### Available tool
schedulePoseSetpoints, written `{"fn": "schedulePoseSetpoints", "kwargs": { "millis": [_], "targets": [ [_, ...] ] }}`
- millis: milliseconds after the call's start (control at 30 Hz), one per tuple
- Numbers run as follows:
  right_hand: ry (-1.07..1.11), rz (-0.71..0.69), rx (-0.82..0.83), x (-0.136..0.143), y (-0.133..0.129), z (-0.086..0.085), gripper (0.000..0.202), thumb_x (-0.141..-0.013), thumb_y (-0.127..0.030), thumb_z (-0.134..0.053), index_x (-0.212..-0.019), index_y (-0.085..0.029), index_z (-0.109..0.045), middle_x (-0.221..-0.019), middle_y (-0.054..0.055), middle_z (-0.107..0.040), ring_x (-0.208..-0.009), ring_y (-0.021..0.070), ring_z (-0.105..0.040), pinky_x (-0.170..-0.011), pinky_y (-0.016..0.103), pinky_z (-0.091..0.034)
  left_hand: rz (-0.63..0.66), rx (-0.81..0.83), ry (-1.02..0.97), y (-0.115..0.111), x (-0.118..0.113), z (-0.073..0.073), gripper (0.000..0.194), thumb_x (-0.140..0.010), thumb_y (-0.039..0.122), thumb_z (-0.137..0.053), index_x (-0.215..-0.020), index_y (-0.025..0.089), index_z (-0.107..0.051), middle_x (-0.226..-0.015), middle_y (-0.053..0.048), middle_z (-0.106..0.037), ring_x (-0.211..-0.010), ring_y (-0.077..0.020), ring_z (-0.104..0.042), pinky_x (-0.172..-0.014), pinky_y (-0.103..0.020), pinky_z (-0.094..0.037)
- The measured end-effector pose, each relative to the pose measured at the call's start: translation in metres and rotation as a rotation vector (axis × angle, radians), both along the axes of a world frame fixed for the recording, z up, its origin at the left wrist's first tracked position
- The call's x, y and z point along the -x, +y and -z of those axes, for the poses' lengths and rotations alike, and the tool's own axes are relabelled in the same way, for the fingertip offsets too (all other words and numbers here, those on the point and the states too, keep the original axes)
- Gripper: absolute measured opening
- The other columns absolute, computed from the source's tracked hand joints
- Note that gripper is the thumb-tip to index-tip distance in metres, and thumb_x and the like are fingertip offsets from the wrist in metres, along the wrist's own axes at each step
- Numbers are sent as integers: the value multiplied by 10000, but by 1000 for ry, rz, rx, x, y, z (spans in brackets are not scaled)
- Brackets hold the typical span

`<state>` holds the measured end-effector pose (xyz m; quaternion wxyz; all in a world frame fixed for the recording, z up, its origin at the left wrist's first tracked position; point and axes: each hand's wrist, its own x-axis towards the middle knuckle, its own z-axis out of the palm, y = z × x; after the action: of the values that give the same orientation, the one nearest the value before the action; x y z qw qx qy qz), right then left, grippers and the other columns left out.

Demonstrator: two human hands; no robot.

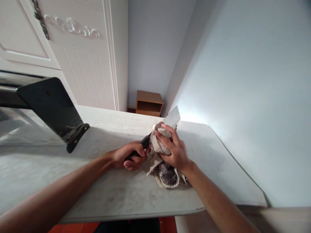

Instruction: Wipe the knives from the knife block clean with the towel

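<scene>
My left hand [132, 155] is wrapped round the black handle of a knife [173, 117], whose wide, pale blade points up and away to the right. Bunched around the middle of the blade is a beige cloth [159, 144] with a dark, fuzzy patch. My right hand [173, 149] grips this cloth against the blade, its fingers bent over it. The cloth's lower end hangs down to the table below my right hand. Part of the blade is hidden under the cloth and fingers.
On the left of the pale table [109, 194], a black stand [51, 103] rises beside a dark bar. A white cabinet [85, 64] stands behind. Beyond the far edge is a small brown wooden box shelf [149, 100]. A pale wall [255, 81] borders the right side.
</scene>
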<state>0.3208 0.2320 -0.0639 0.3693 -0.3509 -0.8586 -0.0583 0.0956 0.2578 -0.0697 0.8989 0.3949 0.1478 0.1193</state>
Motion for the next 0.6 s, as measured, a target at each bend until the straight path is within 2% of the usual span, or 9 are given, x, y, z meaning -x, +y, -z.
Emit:
{"fn": "schedulePoseSetpoints", "kwargs": {
  "millis": [133, 267, 433, 500, 600],
  "targets": [
    [97, 192, -42, 1, -1, 3, 640, -759, -224, -655, -1375, -287, -497, -1309, 115, -432, -1156, 280, -544, -875, 400, -545, 29, -17, 56, 0, 1, -2, 149, -690, 159, -453, -837, 186, -448, -471, 87, -292, -275, -42, -188, -276, -135, -213],
    [294, 349, -14, -9, 8, 2, 523, -790, -236, -623, -1310, -225, -564, -1219, 117, -491, -1159, 262, -527, -972, 409, -482, 64, -11, 44, 1, 6, -3, 170, -693, 139, -450, -853, 195, -441, -475, 90, -282, -281, -39, -182, -286, -123, -211],
    [509, 466, -16, -32, 26, -1, 448, -816, -295, -606, -1249, -185, -597, -1186, 108, -549, -1141, 238, -532, -1044, 417, -400, 106, 10, 11, 2, 10, -2, 167, -699, 124, -443, -850, 197, -440, -480, 86, -294, -282, -42, -186, -289, -118, -212],
    [626, 510, 51, -40, 30, -2, 416, -800, -325, -622, -1192, -184, -624, -1130, 92, -594, -1081, 238, -563, -1014, 419, -415, 104, 19, -6, 3, 10, -1, 165, -703, 117, -438, -849, 193, -448, -480, 85, -299, -278, -44, -186, -286, -118, -212],
    [910, 518, 314, -47, 34, -5, 373, -735, -408, -687, -1018, -166, -668, -933, 57, -662, -878, 232, -616, -856, 397, -492, 77, 57, -46, 3, 10, 1, 151, -709, 115, -428, -838, 188, -457, -472, 89, -287, -271, -43, -167, -282, -119, -218]
  ]
}}
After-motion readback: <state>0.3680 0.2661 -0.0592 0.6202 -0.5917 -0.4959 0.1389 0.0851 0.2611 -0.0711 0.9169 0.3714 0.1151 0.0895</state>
